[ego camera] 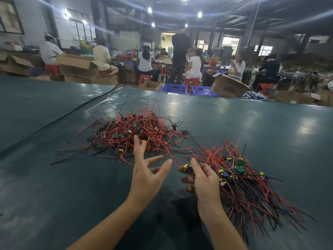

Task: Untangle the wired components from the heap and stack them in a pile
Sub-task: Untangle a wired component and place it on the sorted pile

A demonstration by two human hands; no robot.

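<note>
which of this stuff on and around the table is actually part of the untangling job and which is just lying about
Part of the job:
tangled heap; sorted pile; wired component pinched in the right hand; left hand, open near the heap.

Just lying about:
blue crates; cardboard box; red stools, all beyond the table.

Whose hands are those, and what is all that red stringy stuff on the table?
The camera sits on a person's head and looks down, so these are that person's own hands. The red strings are wires, each joined to a tiny electronic part. The messy heap in the middle of the green table is tangled. The pile on the right has its wires lying mostly one way. The left hand is open, fingers spread, holding nothing. The right hand pinches one wired part with a yellow cap, beside the pile. Behind, other people sit working among cardboard boxes.
</note>
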